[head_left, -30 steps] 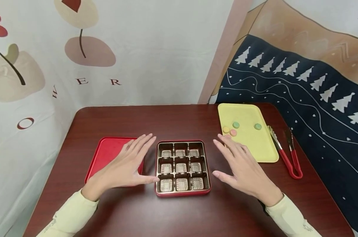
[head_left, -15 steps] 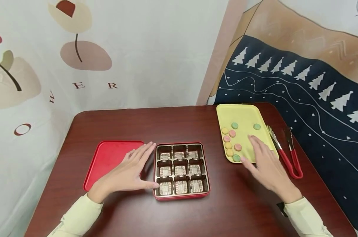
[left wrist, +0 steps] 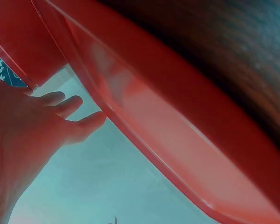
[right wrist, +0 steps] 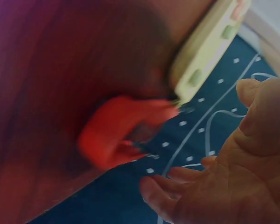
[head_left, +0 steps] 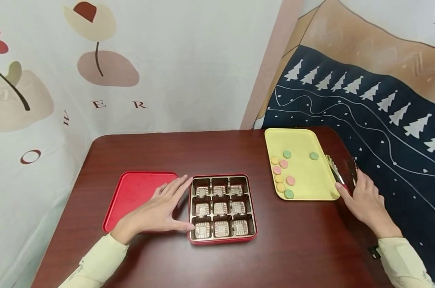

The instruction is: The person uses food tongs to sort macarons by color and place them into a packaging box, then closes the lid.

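My left hand (head_left: pixel 154 214) lies along the left side of a red box (head_left: pixel 222 241), with straight fingers and the thumb at its front left corner. The box holds a gold-brown insert with several square compartments, all bare. My right hand (head_left: pixel 368 202) hovers over red-handled tongs (head_left: pixel 334 170), hiding most of their handles in the head view. From the right wrist view, the red handle loop (right wrist: pixel 107 130) lies apart from the right hand (right wrist: pixel 238 163), whose fingers are spread and loosely bent. Several yellow, pink and green macarons (head_left: pixel 290 181) sit on a yellow tray (head_left: pixel 311 176).
Left of the box, a red lid (head_left: pixel 138 188) lies on the dark wooden table (head_left: pixel 282 248), partly under my left hand. The tongs lie between the tray and the table's right edge. Printed cloths (head_left: pixel 188 80) hang behind and to the right.
My right hand has moved right, from near the box, past the tray's near edge, to over the tongs. My left hand stays at the box's left side.
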Motion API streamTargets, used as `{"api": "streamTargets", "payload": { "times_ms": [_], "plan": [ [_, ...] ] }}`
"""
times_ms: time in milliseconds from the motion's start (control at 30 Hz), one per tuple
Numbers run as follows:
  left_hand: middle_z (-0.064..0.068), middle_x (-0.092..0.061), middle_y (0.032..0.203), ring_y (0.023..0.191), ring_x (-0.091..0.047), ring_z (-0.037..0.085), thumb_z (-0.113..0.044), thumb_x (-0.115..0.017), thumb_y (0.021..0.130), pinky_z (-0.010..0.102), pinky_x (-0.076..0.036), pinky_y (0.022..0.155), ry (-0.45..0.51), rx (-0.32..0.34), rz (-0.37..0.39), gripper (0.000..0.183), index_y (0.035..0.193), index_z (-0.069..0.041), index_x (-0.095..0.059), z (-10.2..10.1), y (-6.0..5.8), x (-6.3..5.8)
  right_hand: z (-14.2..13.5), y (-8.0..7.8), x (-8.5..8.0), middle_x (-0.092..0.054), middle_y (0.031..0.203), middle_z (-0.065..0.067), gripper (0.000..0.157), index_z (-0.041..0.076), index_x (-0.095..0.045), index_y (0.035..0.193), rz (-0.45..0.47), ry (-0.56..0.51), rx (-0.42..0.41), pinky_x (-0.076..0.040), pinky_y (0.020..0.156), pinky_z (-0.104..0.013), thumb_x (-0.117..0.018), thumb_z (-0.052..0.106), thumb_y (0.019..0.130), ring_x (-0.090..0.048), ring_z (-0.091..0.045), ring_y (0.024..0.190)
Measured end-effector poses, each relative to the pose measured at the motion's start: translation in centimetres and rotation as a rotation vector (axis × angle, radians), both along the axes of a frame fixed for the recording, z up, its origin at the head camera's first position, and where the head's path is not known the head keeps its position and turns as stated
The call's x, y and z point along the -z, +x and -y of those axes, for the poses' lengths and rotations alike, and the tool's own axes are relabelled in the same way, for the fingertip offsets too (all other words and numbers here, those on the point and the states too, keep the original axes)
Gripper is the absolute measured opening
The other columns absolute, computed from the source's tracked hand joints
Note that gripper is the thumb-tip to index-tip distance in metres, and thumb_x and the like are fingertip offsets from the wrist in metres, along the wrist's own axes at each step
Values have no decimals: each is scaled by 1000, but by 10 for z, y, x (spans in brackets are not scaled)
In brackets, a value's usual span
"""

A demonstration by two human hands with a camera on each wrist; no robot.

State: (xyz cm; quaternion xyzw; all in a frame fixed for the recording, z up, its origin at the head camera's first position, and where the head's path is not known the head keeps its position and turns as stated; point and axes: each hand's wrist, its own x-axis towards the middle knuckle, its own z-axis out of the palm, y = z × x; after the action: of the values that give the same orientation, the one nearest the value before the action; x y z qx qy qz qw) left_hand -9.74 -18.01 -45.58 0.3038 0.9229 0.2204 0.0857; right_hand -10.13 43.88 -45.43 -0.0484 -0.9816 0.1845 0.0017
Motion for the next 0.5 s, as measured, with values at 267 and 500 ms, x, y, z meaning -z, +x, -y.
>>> {"api": "streamTargets", "payload": {
  "times_ms": [267, 500],
  "plan": [
    [21, -19, 178, 161, -24, 42, -87, -75, 80, 74, -26, 122, -19, 28, -5, 139, 176, -11, -12, -2, 1, -2, -21, 1, 10, -19, 141, -60, 102, -24, 3, 159, 66, -2, 58, -29, 95, -87, -48, 52, 114, -27, -77, 121],
    [21, -18, 178, 161, -24, 43, -87, -76, 78, 74, -25, 121, 1, 27, 15, 141, 176, -10, -11, -2, 3, 0, -29, -2, 15, -22, 134, -59, 103, -31, -4, 153, 99, 28, 74, -34, 95, -86, -48, 53, 113, -28, -74, 119]
  ]
}}
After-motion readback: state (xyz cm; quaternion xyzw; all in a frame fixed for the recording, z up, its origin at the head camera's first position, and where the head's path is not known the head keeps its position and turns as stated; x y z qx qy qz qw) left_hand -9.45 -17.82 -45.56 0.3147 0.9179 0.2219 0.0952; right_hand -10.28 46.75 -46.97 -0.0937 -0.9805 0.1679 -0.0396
